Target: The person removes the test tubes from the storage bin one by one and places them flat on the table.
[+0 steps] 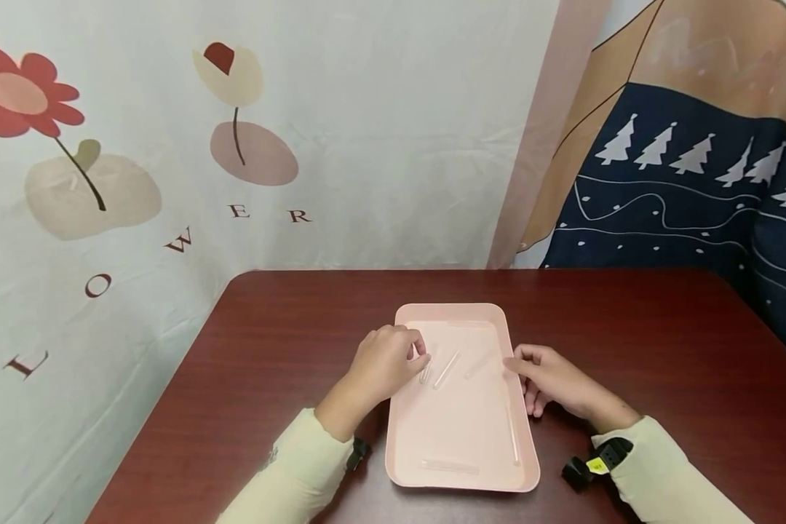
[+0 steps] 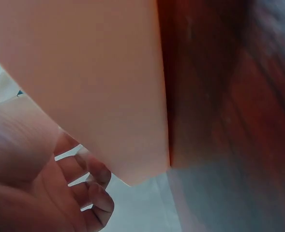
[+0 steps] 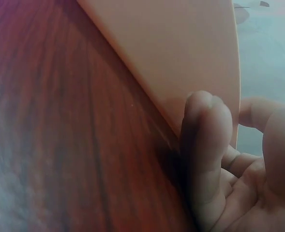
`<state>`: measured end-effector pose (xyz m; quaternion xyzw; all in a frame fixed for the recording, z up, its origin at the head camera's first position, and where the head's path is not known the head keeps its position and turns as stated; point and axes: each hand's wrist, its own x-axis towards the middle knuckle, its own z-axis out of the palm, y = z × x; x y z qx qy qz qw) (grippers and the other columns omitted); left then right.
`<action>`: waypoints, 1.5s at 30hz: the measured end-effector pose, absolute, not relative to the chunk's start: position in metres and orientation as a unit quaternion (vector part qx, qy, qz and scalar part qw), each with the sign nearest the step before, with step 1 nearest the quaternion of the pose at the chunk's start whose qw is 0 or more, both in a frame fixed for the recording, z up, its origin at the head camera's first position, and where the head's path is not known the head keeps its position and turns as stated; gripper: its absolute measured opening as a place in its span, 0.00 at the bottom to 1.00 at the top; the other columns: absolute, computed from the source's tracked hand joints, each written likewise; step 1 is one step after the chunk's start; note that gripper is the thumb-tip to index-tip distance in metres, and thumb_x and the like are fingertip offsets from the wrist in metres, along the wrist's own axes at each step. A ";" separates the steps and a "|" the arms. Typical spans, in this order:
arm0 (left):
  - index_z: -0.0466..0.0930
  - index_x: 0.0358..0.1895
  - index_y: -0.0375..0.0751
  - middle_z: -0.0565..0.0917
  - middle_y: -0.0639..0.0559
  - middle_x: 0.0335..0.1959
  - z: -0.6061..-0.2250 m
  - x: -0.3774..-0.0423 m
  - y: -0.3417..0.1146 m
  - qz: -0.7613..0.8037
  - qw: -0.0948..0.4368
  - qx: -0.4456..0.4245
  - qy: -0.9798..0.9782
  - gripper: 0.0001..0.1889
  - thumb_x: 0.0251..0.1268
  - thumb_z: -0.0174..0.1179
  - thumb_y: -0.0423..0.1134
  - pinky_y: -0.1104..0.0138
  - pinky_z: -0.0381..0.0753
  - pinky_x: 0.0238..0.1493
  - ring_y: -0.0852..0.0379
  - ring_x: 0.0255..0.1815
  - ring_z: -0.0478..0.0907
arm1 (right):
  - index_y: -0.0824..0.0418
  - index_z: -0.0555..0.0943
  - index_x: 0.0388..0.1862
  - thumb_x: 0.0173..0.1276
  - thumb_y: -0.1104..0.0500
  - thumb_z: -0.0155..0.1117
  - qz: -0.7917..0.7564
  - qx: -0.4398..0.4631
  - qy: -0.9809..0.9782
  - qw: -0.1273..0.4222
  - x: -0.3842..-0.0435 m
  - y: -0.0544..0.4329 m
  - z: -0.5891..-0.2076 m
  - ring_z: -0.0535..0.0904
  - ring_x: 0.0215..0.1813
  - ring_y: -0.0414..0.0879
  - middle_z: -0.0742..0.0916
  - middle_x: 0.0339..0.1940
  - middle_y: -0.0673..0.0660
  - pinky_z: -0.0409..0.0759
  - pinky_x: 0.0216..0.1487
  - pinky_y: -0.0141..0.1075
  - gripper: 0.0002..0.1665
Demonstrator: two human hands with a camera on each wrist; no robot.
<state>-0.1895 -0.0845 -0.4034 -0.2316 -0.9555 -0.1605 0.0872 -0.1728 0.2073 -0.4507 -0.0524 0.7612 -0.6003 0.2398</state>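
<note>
A shallow pink tray [image 1: 458, 422] lies lengthwise on the table and holds several thin, clear tubes. Reaching over its left rim, my left hand [image 1: 388, 356] pinches the end of one clear tube [image 1: 424, 375] between thumb and forefinger. Right beside that, a second clear tube [image 1: 447, 370] slants across the tray floor. My right hand [image 1: 550, 375] grips the tray's right rim, thumb over the edge and the other fingers curled outside. In the left wrist view, the tray wall [image 2: 98, 87] hides the left fingertips and the tube.
Another clear tube [image 1: 450, 466] lies across the near end of the tray, and one more tube [image 1: 512, 437] runs along its right side. Dark reddish wood table [image 1: 288, 342] surrounds the tray. Behind stands a pale flower-printed curtain [image 1: 380, 145].
</note>
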 end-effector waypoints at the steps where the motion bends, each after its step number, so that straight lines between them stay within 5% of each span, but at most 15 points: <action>1: 0.83 0.26 0.54 0.74 0.63 0.19 -0.404 -0.189 -0.084 -0.159 0.088 -0.233 -0.955 0.06 0.59 0.68 0.45 0.65 0.70 0.31 0.60 0.26 0.71 | 0.70 0.69 0.36 0.77 0.50 0.55 -0.599 -0.054 0.763 0.239 -0.173 0.207 -0.450 0.78 0.13 0.41 0.81 0.20 0.56 0.77 0.17 0.34 0.22; 13: 0.84 0.26 0.52 0.81 0.56 0.23 -0.408 -0.183 -0.086 -0.086 0.121 -0.256 -0.955 0.07 0.54 0.71 0.47 0.60 0.70 0.33 0.52 0.31 0.77 | 0.72 0.68 0.37 0.77 0.53 0.54 -0.592 -0.073 0.766 0.238 -0.176 0.205 -0.444 0.77 0.13 0.41 0.81 0.20 0.56 0.78 0.17 0.35 0.21; 45: 0.78 0.16 0.58 0.78 0.58 0.20 -0.409 -0.179 -0.081 0.001 0.102 -0.249 -0.963 0.15 0.52 0.72 0.53 0.58 0.62 0.39 0.55 0.29 0.71 | 0.70 0.70 0.35 0.75 0.55 0.54 -0.579 -0.069 0.780 0.230 -0.171 0.205 -0.446 0.77 0.13 0.42 0.81 0.21 0.57 0.78 0.17 0.36 0.18</action>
